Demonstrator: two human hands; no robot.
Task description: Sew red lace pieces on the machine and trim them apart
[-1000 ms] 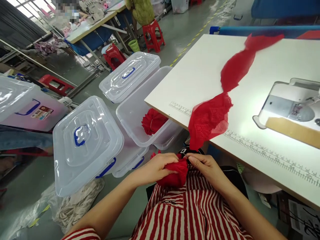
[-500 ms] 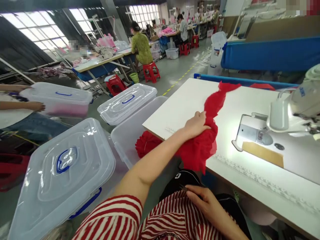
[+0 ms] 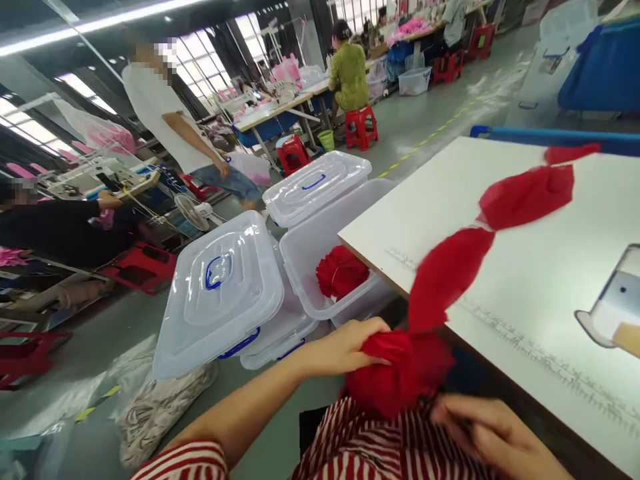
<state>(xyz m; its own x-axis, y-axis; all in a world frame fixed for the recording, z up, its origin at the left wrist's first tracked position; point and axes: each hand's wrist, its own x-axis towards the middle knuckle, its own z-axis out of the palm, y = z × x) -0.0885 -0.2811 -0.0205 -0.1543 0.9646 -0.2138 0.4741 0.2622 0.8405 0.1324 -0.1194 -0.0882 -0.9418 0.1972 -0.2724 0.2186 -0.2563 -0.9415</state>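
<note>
The left hand (image 3: 345, 347) clenched the bunched end of the red fabric strip (image 3: 445, 273) at the lap; the rest trailed over the table (image 3: 440, 193). The right hand (image 3: 493, 437) was blurred, so its grip could not be told. The fabric was judged light and limp, best held gathered.

no legible text found. the printed ruler scale (image 3: 545, 343) along the white table (image 3: 440, 193) edge is blurred, its numerals unreadable. the label on the far white bin (image 3: 550, 63) is too small to read.
</note>
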